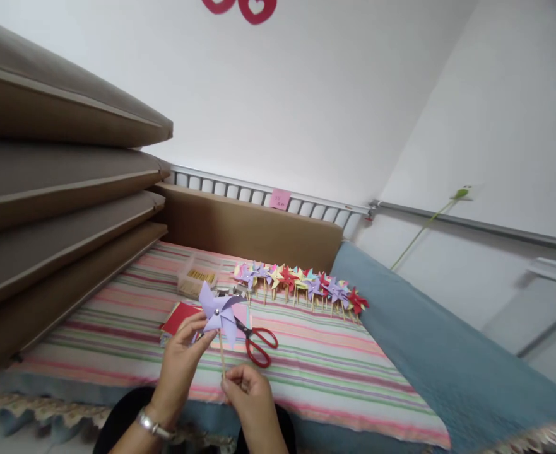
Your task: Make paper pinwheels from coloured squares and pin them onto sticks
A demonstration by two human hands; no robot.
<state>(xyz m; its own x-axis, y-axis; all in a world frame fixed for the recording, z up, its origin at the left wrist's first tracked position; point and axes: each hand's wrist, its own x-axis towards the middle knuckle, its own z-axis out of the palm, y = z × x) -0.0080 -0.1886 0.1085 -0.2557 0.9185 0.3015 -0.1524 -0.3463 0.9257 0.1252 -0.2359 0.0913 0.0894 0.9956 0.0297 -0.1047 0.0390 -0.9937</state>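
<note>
A light purple paper pinwheel [218, 313] on a thin wooden stick is held up in front of me, with a small round pin at its centre. Thumb and fingers of my left hand [190, 340] close on its left side, just below the blades; some fingertips are hidden behind the paper. My right hand [249, 388] pinches the lower end of the stick. Red-handled scissors [261, 345] lie on the striped cloth just behind, their blades partly covered by the pinwheel. Red and other coloured paper sheets [179, 316] sit to the left, partly behind my left hand.
Several finished pinwheels [301, 284] in mixed colours lie in a row at the back right. A clear plastic box [196, 277] holds small yellowish sticks. Striped cloth [325, 359] covers the surface. Stacked brown cushioned panels [64, 170] rise at left; a brown board [240, 227] stands behind.
</note>
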